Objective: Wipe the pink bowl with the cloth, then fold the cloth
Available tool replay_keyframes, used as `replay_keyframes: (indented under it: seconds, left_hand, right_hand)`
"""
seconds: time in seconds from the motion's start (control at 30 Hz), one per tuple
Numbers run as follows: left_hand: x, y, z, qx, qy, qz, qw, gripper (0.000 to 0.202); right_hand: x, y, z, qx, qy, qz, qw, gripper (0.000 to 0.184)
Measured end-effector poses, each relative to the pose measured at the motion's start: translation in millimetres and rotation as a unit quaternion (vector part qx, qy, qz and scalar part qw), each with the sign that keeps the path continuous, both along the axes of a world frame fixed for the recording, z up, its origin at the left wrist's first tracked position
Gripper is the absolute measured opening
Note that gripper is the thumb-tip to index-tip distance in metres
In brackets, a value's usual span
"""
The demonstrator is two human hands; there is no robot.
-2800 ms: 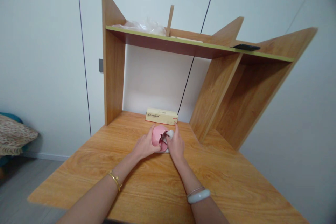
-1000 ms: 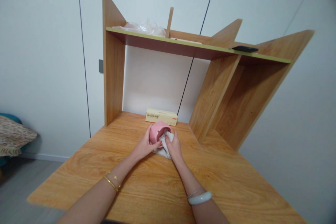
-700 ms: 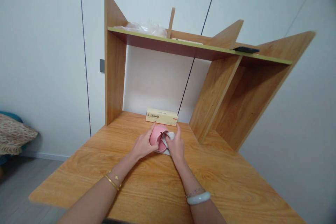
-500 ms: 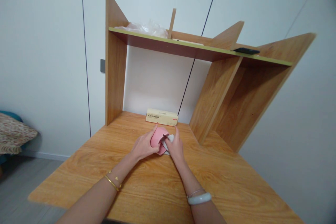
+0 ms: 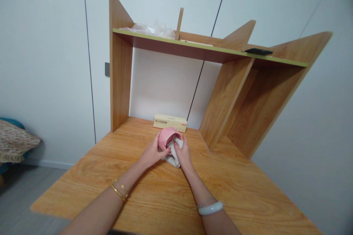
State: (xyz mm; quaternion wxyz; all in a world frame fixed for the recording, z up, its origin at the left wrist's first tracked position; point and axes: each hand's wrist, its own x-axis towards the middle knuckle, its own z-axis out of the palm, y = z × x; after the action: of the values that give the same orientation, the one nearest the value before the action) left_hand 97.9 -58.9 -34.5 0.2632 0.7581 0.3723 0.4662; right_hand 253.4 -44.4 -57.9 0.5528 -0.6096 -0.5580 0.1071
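At a pale wooden desk (image 5: 138,191) with a built-in hutch, seen from the head camera, a person works a small pink rounded cup (image 5: 166,136) with a crumpled white cloth (image 5: 171,158). The left hand (image 5: 152,154) wraps the cup's near side with its fingers closed on it. It holds the cup tilted toward the back of the work surface. Whether the cup rests on the wood or is lifted just clear cannot be told. The right hand (image 5: 184,154) is bunched around the cloth and presses it against the cup's lower right side. Cup and cloth touch, and the cloth's loose end trails onto the desk.

On this evidence the wiping looks under way rather than finished, since the cup is in hand, not set down, and the cloth is on it. How much of the surface has been covered cannot be judged, and the cup's inside is hidden.

Just behind the cup lies a long cream-yellow cardboard box (image 5: 170,122). A line of dark printed characters runs along its front face, with a small red mark at the right end, but the print is too small to read. No other writing shows.

On the hutch's green-edged upper shelf (image 5: 193,45) sit a crumpled clear plastic bag (image 5: 149,28) and a flat black object (image 5: 258,50), neither with a visible label. A thin gold bracelet (image 5: 119,190) circles the left wrist and a pale jade-coloured bangle (image 5: 210,208) the right.
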Motion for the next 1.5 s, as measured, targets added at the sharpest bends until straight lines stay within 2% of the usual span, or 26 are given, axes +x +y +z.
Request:
replay_keyframes:
  seconds: [0.13,0.3,0.4,0.53,0.63,0.7,0.83,0.93,1.03,1.2,1.3,1.5]
  left_hand:
    - [-4,-2,8.8,-0.001,0.068,0.052,0.996,0.076]
    - [-4,-9,15.2,0.016,0.168,0.109,0.98,0.078]
    - [-3,-13,16.6,0.032,0.176,0.099,0.979,0.081]
    - [-6,-13,16.9,0.026,0.172,0.084,0.981,0.081]
    - [-7,-9,15.2,0.0,0.14,0.098,0.985,0.073]
    - [-6,-7,12.5,-0.017,0.096,0.094,0.991,0.076]
    - [-3,-3,4.8,-0.024,0.026,0.043,0.998,0.091]
    - [-1,-2,1.8,-0.008,0.01,0.015,1.0,0.084]
    - [-2,-1,4.2,0.002,0.028,0.04,0.999,0.077]
    - [-6,-6,13.8,-0.002,0.135,0.093,0.986,0.076]
    - [-6,-10,17.3,-0.003,0.171,0.092,0.981,0.078]
    - [-6,-12,15.9,0.009,0.157,0.066,0.985,0.079]
  right_hand:
    - [-1,-7,11.4,-0.007,-0.041,-0.043,0.998,0.063]
    - [6,-16,23.8,-0.014,-0.124,-0.061,0.99,0.063]
    - [10,-16,20.5,-0.016,-0.142,-0.059,0.988,0.065]
    - [10,-9,8.6,-0.016,-0.115,-0.011,0.993,0.066]
    - [8,-4,3.1,-0.007,-0.084,0.008,0.996,0.061]
    - [7,-3,2.2,0.002,-0.06,-0.002,0.998,0.059]
    - [5,-2,1.0,0.001,-0.012,-0.007,1.0,0.054]
    - [1,-2,-1.1,0.006,0.007,0.017,1.0,0.053]
    - [-1,-3,1.4,-0.007,-0.013,0.011,1.0,0.058]
    - [3,-14,19.2,-0.054,-0.135,-0.06,0.988,0.067]
    - [8,-18,25.4,-0.07,-0.191,-0.078,0.976,0.067]
    - [10,-12,13.9,-0.055,-0.145,-0.04,0.987,0.061]
